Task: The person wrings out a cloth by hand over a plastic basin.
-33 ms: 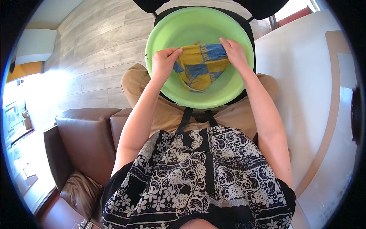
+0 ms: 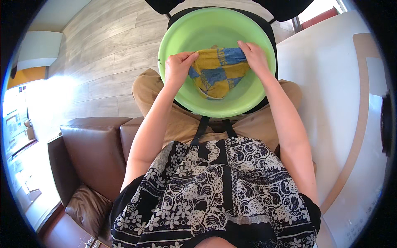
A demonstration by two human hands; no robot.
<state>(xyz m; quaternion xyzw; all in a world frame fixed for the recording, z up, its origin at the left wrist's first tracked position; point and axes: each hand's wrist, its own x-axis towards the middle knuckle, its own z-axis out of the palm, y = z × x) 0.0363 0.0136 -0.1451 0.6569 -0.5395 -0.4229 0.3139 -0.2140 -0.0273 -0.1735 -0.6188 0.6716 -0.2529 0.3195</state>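
Note:
A yellow-and-blue checked cloth [image 2: 215,73] is stretched between my two hands over a large light-green basin [image 2: 175,43]. My left hand [image 2: 178,68] pinches its upper left corner between thumb and fingers. At the upper right edge, my right hand [image 2: 254,58] grips the fabric with the thumb on top; some of those fingers are hidden. The lower part of the cloth sags in a rounded fold toward the near side of the basin. Whether there is water below it I cannot tell for sure.
The basin rests on a black chair [image 2: 273,39] between my knees. A white table [image 2: 318,82] with a tan edge stands to the right. On the left are a brown leather seat [image 2: 93,144] and a wooden floor [image 2: 103,62]. A white cabinet [image 2: 39,49] is farther off.

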